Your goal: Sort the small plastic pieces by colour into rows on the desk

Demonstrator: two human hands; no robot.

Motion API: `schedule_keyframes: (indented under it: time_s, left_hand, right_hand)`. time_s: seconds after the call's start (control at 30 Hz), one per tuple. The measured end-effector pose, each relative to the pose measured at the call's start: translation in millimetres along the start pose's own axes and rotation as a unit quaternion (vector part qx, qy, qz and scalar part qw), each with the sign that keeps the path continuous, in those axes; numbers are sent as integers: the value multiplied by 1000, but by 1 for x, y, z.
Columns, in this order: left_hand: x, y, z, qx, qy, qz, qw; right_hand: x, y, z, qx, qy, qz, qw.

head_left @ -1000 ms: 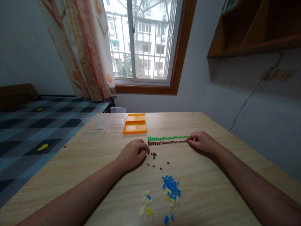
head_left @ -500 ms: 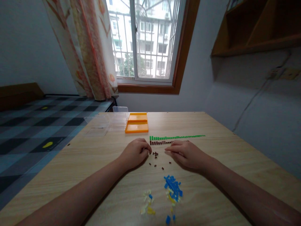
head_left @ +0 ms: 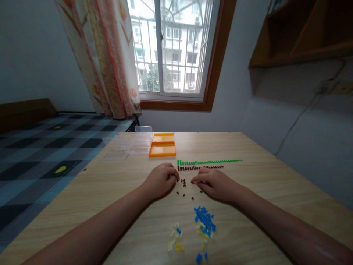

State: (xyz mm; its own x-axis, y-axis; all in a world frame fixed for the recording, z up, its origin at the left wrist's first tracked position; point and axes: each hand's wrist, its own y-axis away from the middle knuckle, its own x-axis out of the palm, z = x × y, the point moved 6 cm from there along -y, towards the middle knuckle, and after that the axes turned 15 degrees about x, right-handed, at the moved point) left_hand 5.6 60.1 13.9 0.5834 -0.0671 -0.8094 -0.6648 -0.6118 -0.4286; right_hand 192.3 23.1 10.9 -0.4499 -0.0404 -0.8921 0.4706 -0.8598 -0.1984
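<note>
Narrow at the fingertips, the right hand (head_left: 215, 183) sits just right of a small cluster of loose brown pieces (head_left: 184, 181); whether it pinches one, I can't tell from where I stand. Across from it, the left hand (head_left: 162, 180) rests curled on the table (head_left: 143, 228), fingertips just beside the cluster's left edge, its hold equally unclear to me. That leaves the cluster between both sets of fingertips. Beyond the cluster run a brown row (head_left: 187, 169) and a longer green row (head_left: 209, 162).
</note>
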Motion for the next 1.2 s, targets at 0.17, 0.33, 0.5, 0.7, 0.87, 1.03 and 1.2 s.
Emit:
schedule_keyframes:
  time_s: [0.17,0.33,0.5,0.7,0.87,1.03,1.2]
  left_hand:
    - [-2,0,0,-7,8,-2,1000]
    - [-2,1,0,-5,14,-3,1000]
    - [-3,1,1,-9,16,-2,1000]
    - [-3,1,0,-10,9,2,1000]
    - [-3,1,1,-13,9,6,1000]
    - [-3,1,1,-9,6,8,1000]
    - [-3,0,1,-9,3,7,1000]
  right_hand:
    - [-10,1,-15,48,-21,0,999]
    - [-17,5,-33,94,2,20,995]
    - [-18,6,-43,120,-13,32,992]
    - [-17,9,-50,130,-48,66,988]
    - [-18,9,-50,132,-20,58,989]
    - [-18,8,-50,136,-34,56,989]
    - [-19,9,-54,142,-48,68,986]
